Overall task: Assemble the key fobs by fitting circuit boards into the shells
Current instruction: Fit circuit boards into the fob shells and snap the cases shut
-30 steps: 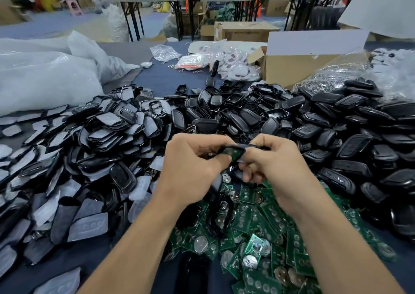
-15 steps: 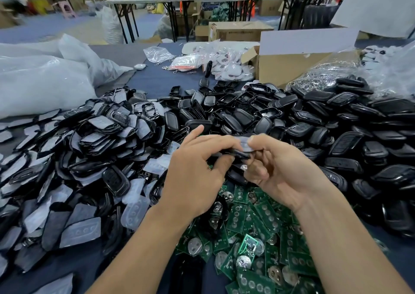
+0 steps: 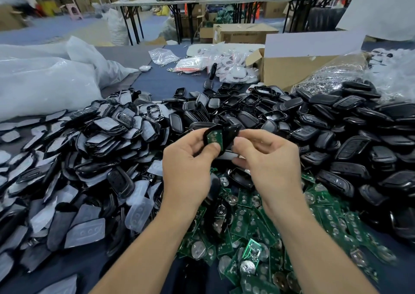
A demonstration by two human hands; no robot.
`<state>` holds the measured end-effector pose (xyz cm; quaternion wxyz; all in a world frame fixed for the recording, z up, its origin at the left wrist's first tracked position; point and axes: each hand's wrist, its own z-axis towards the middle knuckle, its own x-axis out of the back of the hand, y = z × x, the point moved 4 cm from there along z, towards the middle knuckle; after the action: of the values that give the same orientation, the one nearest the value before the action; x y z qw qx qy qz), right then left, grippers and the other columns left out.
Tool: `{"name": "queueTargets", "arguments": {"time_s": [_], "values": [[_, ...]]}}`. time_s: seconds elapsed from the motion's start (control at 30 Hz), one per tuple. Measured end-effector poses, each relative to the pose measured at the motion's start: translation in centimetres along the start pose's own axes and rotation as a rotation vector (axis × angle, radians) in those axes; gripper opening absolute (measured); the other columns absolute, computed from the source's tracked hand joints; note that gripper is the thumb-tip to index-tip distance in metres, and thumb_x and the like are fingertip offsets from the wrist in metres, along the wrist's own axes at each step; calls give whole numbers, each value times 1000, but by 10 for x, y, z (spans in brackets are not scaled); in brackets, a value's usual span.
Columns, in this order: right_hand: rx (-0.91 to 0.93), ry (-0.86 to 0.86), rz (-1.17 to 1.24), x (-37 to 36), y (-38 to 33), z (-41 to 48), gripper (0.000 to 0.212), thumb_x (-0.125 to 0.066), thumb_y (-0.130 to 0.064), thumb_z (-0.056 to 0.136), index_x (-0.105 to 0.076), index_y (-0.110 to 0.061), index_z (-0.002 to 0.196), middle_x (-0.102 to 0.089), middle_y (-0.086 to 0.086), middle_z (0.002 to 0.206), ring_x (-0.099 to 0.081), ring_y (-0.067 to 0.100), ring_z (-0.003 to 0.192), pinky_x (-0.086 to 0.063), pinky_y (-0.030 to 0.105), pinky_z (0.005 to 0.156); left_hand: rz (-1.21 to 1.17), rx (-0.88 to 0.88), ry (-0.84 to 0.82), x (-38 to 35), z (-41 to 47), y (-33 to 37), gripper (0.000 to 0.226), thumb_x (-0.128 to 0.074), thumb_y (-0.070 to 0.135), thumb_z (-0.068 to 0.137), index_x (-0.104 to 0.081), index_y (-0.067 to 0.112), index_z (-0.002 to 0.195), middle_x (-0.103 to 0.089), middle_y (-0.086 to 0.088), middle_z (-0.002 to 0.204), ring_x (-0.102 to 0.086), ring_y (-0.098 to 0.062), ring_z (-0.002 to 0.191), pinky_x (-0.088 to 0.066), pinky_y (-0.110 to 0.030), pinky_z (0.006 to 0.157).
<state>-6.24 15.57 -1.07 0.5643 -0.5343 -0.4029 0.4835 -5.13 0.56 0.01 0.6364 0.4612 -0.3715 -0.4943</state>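
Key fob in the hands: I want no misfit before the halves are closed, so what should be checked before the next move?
1. The green circuit board lies inside the black shell half: ok.
2. The left hand grips that shell half, thumb on the board's lower end: ok.
3. The right hand pinches the cover piece beside it: ok.
4. Board seated flat all round: cannot tell, the thumb hides one end.
5. Cover closed over the board: not ok, the board's face is exposed.
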Motion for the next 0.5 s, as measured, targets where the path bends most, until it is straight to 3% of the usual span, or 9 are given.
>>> {"name": "queueTargets", "arguments": {"time_s": [0.13, 0.27, 0.37, 0.43, 0.5], "values": [[-122, 35, 127, -8, 5, -4, 12, -78, -19, 90, -80, -31, 90, -81, -5, 86, -79, 18, 82, -58, 27, 62, 110, -31, -42, -1, -3, -1, 36, -69, 1, 93, -79, 36, 101, -80, 15, 92, -76, -4, 88, -56, -14, 76], [-249, 33, 273, -12, 6, -6, 13, -74, -9, 92, -80, -20, 91, -81, 6, 90, -78, 31, 91, -53, 18, 54, 138, 3, -72, -1, -4, -2, 31, -70, 5, 92, -80, 33, 102, -80, 15, 89, -74, -1, 76, -53, -13, 65], [-305, -21, 291, -13, 7, -5, 13, -74, -11, 93, -79, -13, 105, -81, 9, 98, -77, 31, 98, -54, 19, 58, 129, 19, -81, -1, -4, -1, 28, -71, 13, 90, -78, 39, 98, -80, 15, 87, -74, 0, 73, -55, -16, 65], [-322, -68, 323, -12, 8, -3, 17, -74, -10, 93, -78, -9, 110, -80, 14, 104, -77, 29, 99, -56, 23, 63, 127, 23, -81, 0, -2, -1, 28, -71, 16, 88, -77, 42, 96, -80, 15, 87, -77, -9, 78, -59, -25, 73], [-320, -100, 358, -12, 8, -1, 16, -73, -6, 93, -78, -5, 109, -79, 17, 106, -75, 25, 94, -61, 27, 69, 114, 54, -99, 0, 0, -4, 31, -72, 10, 91, -78, 41, 94, -81, 11, 89, -77, -27, 80, -62, -40, 75]]}}
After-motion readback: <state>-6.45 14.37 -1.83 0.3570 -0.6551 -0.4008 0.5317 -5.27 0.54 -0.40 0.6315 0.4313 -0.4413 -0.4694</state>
